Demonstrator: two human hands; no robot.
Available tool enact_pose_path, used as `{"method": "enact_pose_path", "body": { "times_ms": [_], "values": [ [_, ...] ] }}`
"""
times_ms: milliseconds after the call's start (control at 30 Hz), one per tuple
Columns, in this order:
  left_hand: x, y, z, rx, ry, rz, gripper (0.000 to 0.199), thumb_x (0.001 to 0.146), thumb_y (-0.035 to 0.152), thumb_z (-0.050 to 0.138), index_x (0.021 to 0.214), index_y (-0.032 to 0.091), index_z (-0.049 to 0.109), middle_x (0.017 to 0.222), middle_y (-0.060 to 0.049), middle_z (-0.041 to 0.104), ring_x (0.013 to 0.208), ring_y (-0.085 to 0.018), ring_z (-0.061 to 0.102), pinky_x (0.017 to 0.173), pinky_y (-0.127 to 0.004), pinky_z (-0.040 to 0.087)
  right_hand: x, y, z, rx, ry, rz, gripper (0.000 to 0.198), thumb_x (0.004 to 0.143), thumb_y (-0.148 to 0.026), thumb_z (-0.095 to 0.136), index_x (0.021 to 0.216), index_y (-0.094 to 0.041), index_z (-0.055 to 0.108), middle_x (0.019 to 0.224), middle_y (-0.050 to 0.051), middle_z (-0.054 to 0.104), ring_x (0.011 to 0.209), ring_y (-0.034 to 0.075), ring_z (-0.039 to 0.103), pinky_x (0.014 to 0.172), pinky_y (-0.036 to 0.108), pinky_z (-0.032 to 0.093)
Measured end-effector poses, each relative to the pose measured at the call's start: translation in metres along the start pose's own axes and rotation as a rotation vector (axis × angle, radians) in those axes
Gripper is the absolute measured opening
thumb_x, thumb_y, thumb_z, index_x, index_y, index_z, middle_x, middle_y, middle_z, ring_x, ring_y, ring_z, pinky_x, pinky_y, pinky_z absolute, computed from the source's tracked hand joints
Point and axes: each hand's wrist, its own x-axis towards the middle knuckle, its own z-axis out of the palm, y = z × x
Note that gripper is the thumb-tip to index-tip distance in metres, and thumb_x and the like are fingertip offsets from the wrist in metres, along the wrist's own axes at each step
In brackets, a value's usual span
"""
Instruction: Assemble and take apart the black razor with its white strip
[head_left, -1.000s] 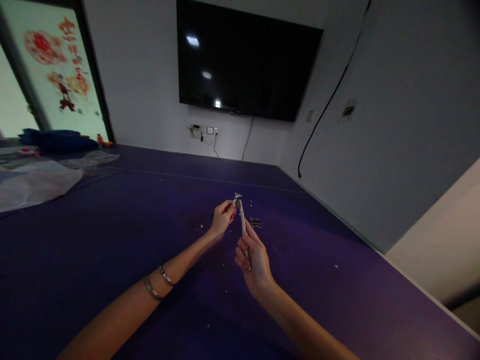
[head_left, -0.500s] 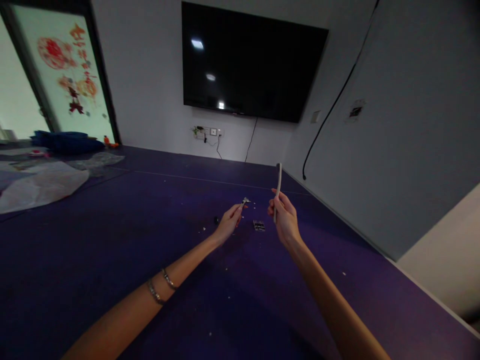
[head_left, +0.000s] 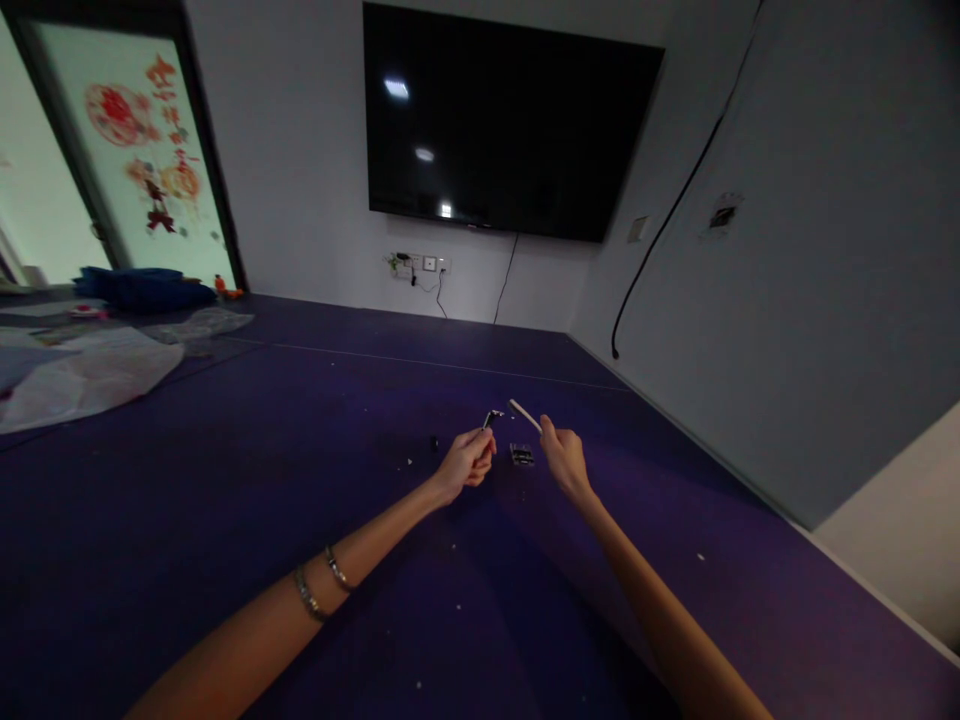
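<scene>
My left hand (head_left: 466, 465) is closed around a small dark object with a pale, shiny tip (head_left: 493, 415); its exact kind is too small to make out. In my right hand (head_left: 564, 457) is a slim white toothbrush (head_left: 526, 414), tilted with its head up and to the left, close to that tip. Whether the two touch I cannot tell. Between and below the hands, a small grey-and-black slotted piece (head_left: 522, 455) lies on the purple surface (head_left: 360, 600). A little black piece (head_left: 434, 443) rests left of my left hand.
White crumbs are scattered over the surface. Clear plastic sheeting (head_left: 112, 375) and a dark blue cloth bundle (head_left: 142, 288) lie at the far left. A television (head_left: 510, 120) hangs on the wall ahead, and a black cable (head_left: 675, 200) dangles along the right wall.
The toothbrush has swung from upright to leaning left, its head coming down near the object in my left hand. My left hand has turned slightly, keeping its grip.
</scene>
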Motion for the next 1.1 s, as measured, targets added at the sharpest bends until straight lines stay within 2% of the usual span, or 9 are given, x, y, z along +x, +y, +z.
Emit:
{"method": "enact_pose_path", "body": {
  "times_ms": [100,267,400,867,967,1100],
  "values": [
    [-0.004,0.002,0.004,-0.050,-0.033,-0.013,0.034,0.078,0.048,0.051,0.067,0.018,0.040,0.045,0.010,0.024,0.033,-0.002,0.014,0.031,-0.013,0.008,-0.003,-0.005,0.002,-0.088,-0.031,-0.059,0.054,0.079,-0.057,0.033,0.042,-0.019,0.041,0.040,0.002,0.042,0.039,0.011,0.037,0.043,0.025,0.020],
    [-0.007,0.004,0.006,-0.091,-0.087,-0.026,0.038,0.079,0.049,0.050,0.063,0.018,0.035,0.046,0.010,0.022,0.033,-0.001,0.012,0.031,-0.013,0.007,-0.007,0.007,0.002,-0.185,0.039,-0.074,0.053,0.081,-0.053,0.032,0.041,-0.019,0.041,0.041,0.003,0.043,0.040,0.012,0.038,0.043,0.025,0.019],
    [-0.007,0.003,0.006,-0.089,-0.104,-0.048,0.038,0.078,0.049,0.051,0.062,0.019,0.034,0.045,0.010,0.021,0.034,-0.002,0.012,0.031,-0.013,0.007,-0.007,0.006,0.003,-0.108,0.080,-0.078,0.053,0.082,-0.054,0.030,0.043,-0.019,0.041,0.040,0.002,0.042,0.040,0.012,0.038,0.043,0.025,0.021],
    [-0.007,0.004,0.008,-0.154,-0.142,-0.070,0.036,0.080,0.044,0.051,0.060,0.018,0.036,0.043,0.010,0.022,0.033,-0.002,0.011,0.029,-0.013,0.007,-0.014,0.005,0.012,0.033,0.078,-0.160,0.049,0.083,-0.054,0.030,0.047,-0.020,0.031,0.043,-0.003,0.032,0.043,0.009,0.028,0.045,0.025,0.021],
    [-0.009,0.008,0.008,-0.234,-0.240,-0.137,0.035,0.083,0.043,0.047,0.061,0.018,0.037,0.043,0.009,0.021,0.033,-0.003,0.010,0.028,-0.013,0.008,-0.017,0.007,0.014,0.017,0.066,-0.167,0.050,0.084,-0.052,0.029,0.047,-0.020,0.032,0.043,-0.003,0.031,0.043,0.009,0.027,0.045,0.025,0.020],
    [-0.013,0.014,0.007,-0.391,-0.397,-0.311,0.037,0.085,0.046,0.040,0.062,0.018,0.037,0.045,0.008,0.020,0.033,-0.003,0.009,0.029,-0.013,0.009,-0.021,0.002,0.014,0.084,0.096,-0.140,0.049,0.083,-0.053,0.032,0.046,-0.020,0.030,0.043,-0.003,0.030,0.043,0.008,0.026,0.043,0.024,0.019]
  ]
}}
